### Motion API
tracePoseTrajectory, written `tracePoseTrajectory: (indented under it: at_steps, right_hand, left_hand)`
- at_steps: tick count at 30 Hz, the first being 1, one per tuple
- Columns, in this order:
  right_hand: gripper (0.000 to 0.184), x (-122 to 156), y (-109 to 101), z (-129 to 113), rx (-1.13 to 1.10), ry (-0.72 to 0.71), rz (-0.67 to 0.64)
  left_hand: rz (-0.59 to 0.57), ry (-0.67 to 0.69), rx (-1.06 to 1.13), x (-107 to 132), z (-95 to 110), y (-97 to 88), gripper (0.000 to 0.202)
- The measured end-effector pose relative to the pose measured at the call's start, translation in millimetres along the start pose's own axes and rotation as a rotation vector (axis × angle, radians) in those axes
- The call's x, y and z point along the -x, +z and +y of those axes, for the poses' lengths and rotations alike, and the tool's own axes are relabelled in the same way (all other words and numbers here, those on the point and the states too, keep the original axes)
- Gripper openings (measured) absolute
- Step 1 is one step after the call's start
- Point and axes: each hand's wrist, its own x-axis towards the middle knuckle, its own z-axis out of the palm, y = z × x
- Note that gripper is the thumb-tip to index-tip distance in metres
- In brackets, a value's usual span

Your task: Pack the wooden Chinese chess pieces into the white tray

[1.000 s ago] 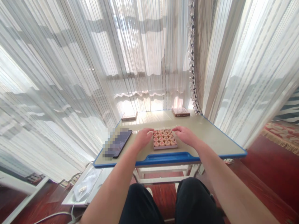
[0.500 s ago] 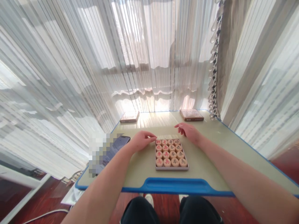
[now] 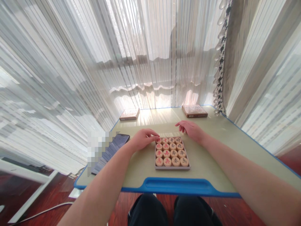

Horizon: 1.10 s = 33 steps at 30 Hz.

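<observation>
A shallow box (image 3: 172,168) packed with several round wooden chess pieces (image 3: 171,153), marked in red and black, lies near the front of a pale green table (image 3: 211,157). My left hand (image 3: 143,139) rests at the box's upper left corner, fingers curled, fingertips touching the corner piece. My right hand (image 3: 191,130) lies just beyond the upper right corner, fingers loosely spread, holding nothing. Both forearms stretch over the table.
A dark phone (image 3: 113,149) lies left of my left hand. Two flat boxes sit at the far edge, one at the left (image 3: 129,114) and one at the right (image 3: 194,110). Sheer curtains (image 3: 131,50) enclose the table. A blue tray edge (image 3: 178,185) runs along the front.
The view has moved closer and lower over the table. My hands went from flanking the box to its far corners; the left now touches the corner piece.
</observation>
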Motion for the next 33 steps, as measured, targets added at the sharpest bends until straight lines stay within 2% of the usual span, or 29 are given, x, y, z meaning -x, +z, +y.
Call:
tracePoseTrajectory:
  at_steps: [2,5,7,9,11,13,16,18,20,22,25,27,29,33]
  right_hand:
    - [0.035,-3,-5,3,0.127,-0.072,0.069]
    - [0.028,-8,-17,14,0.502,-0.204,0.273]
    - [0.03,-12,-24,22,0.714,-0.139,0.44]
    - [0.043,-15,-28,30,0.824,-0.031,0.49]
    - [0.053,-17,-29,36,0.861,0.044,0.414]
    - [0.058,-17,-29,38,0.856,0.098,0.302]
    - [0.059,-18,-29,39,0.85,0.114,0.224]
    - [0.056,-18,-30,38,0.853,0.094,0.209]
    - [0.053,-19,-30,38,0.856,0.074,0.191]
    - [0.051,-19,-30,39,0.86,0.054,0.173]
    - [0.045,-19,-26,39,0.86,0.006,0.136]
    - [0.042,-17,-23,36,0.852,-0.047,0.082]
    - [0.041,-15,-19,31,0.857,-0.079,0.026]
    - [0.038,-22,-13,17,0.906,-0.05,0.007]
  left_hand:
    - [0.023,0.003,0.013,0,0,0.1,0.028]
    - [0.061,0.008,0.0,-1,-3,1.8,0.029]
    - [0.127,-0.01,-0.019,-3,-5,4.1,0.03]
    - [0.211,-0.047,-0.002,-7,-6,7.3,0.032]
    - [0.265,-0.089,0.064,-13,-1,10.5,0.035]
    - [0.263,-0.087,0.094,-20,9,13.1,0.037]
    - [0.212,0.07,-0.04,-34,29,15.5,0.03]
    - [0.231,0.117,-0.049,-43,35,16.9,0.029]
    - [0.281,0.099,-0.029,-52,31,18.5,0.03]
    - [0.375,0.072,-0.066,-59,18,19.5,0.03]
    - [0.405,0.158,-0.31,-64,-7,17.9,0.029]
    - [0.482,0.081,-0.312,-65,-18,15.0,0.032]
    - [0.526,-0.004,-0.28,-66,-22,11.9,0.033]
    - [0.556,-0.03,-0.298,-66,-18,6.7,0.032]
